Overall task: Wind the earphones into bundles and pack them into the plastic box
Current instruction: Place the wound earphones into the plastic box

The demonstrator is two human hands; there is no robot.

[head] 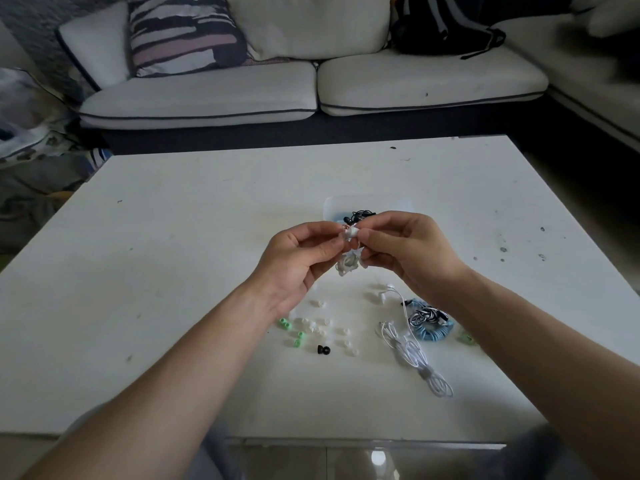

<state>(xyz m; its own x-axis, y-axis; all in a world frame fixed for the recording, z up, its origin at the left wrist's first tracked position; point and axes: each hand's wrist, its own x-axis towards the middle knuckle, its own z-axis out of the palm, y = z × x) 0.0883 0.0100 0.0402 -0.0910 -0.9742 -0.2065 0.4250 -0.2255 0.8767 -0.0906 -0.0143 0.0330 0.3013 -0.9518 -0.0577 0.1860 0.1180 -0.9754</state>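
Both hands were raised above the tabletop (207, 271). Left hand (294, 261) and right hand (412, 251) each had a pinching grip clamped on white earphones (349, 251), just in front of the plastic box (332, 206) holding black earphones (362, 214). A wound white bundle (415, 355), a blue bundle (433, 329) and loose eartips (322, 330) lay below.

The left hand (298, 258) and right hand (412, 251) hide the near side of the box (367, 202), and the white earphones (348, 265) they pinch are a blur.

Plastic box (332, 204) at worktop (173, 271) centre, earphones (362, 214) in it. Held bundle (348, 263) between left hand (298, 261) and right hand (408, 251), just below. Ear tips (317, 325) lower centre, wound bundles (431, 329) right of them. Sofa (207, 105) across top.
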